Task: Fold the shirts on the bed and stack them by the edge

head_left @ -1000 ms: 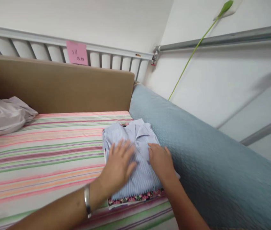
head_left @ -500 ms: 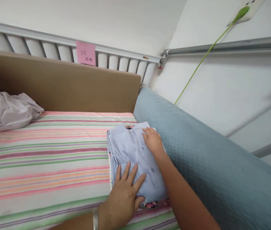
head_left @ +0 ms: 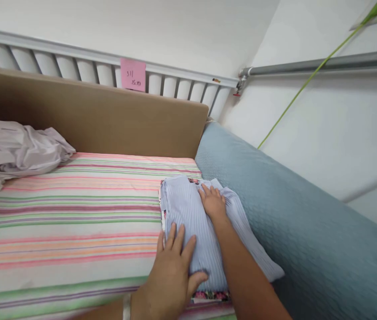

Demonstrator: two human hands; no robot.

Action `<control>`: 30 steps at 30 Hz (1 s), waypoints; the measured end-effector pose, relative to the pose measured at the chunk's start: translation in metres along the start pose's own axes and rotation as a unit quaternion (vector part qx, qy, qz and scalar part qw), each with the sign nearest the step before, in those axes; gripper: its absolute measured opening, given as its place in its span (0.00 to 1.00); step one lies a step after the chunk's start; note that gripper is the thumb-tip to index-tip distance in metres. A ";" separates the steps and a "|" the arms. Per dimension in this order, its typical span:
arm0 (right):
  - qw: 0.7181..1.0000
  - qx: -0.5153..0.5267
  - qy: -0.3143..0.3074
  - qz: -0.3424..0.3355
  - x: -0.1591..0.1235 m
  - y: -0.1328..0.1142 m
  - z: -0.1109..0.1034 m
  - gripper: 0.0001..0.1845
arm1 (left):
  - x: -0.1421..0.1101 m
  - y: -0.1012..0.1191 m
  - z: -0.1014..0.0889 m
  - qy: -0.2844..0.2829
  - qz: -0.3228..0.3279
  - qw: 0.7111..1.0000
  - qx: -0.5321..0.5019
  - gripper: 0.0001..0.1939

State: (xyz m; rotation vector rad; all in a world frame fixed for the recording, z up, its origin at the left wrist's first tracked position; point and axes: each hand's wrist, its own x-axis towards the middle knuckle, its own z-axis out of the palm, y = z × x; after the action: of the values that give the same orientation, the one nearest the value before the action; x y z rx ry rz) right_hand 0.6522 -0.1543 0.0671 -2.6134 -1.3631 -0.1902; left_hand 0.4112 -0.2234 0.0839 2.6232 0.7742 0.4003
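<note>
A folded light blue striped shirt (head_left: pixel 188 213) lies on the striped bed sheet (head_left: pixel 68 213), on top of a floral garment (head_left: pixel 208 295) whose edge shows beneath it. My left hand (head_left: pixel 173 271) lies flat on the shirt's near left part, fingers stretched out. My right hand (head_left: pixel 212 202) presses flat on the shirt's upper middle, fingers extended. The shirt's right side drapes loosely onto the blue quilt (head_left: pixel 291 231) beside it.
A brown headboard (head_left: pixel 91 115) with a white rail and a pink note (head_left: pixel 133 74) stands behind. A crumpled pale lilac cloth (head_left: pixel 22 149) lies at the far left. The rolled quilt runs along the right wall, where a metal rail (head_left: pixel 308 66) and green cable (head_left: pixel 308 75) hang.
My left hand slid toward me down the shirt, while my right hand moved up to its collar end. The shirt's right side now spreads over the quilt. The view shifted left.
</note>
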 end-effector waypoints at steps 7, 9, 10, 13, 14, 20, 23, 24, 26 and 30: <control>1.000 0.007 0.006 0.006 -0.003 -0.001 0.000 0.27 | 0.063 0.001 0.007 0.078 0.025 0.996 0.038 0.35; 1.000 0.013 0.021 0.002 -0.005 -0.002 0.003 0.27 | 0.069 -0.009 0.023 0.075 0.000 0.996 0.054 0.37; 0.999 0.016 0.028 -0.001 -0.005 -0.003 0.004 0.27 | 0.068 -0.013 0.030 0.080 -0.009 0.995 0.059 0.38; 0.999 0.025 0.033 -0.002 -0.004 -0.006 0.002 0.27 | 0.063 -0.021 0.042 0.104 -0.020 0.992 0.071 0.39; 0.999 0.030 0.029 0.000 -0.003 -0.007 -0.001 0.27 | 0.061 -0.021 0.043 0.108 -0.020 0.991 0.073 0.39; 0.994 0.021 0.096 0.052 -0.033 0.009 -0.038 0.29 | 0.063 -0.023 0.042 0.090 -0.027 0.994 0.062 0.40; 0.995 -0.017 0.073 0.058 -0.068 0.028 -0.039 0.28 | 0.068 -0.024 0.039 0.069 -0.029 0.996 0.051 0.41; 0.998 -0.019 0.031 0.061 -0.077 0.034 -0.037 0.28 | 0.067 -0.024 0.036 0.060 -0.027 0.997 0.047 0.41; 0.996 -0.001 -0.052 0.072 -0.090 0.040 -0.035 0.29 | 0.061 -0.026 0.026 0.037 -0.009 0.999 0.039 0.39; 0.994 -0.010 -0.041 0.096 -0.104 0.030 -0.053 0.29 | 0.004 -0.052 -0.006 0.009 0.053 0.998 0.037 0.32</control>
State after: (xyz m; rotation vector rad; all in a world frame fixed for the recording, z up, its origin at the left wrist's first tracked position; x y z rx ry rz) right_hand 0.6161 -0.2655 0.0949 -2.7765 -1.1289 -0.0685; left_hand 0.3880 -0.1790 0.0671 2.7408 0.6704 0.4339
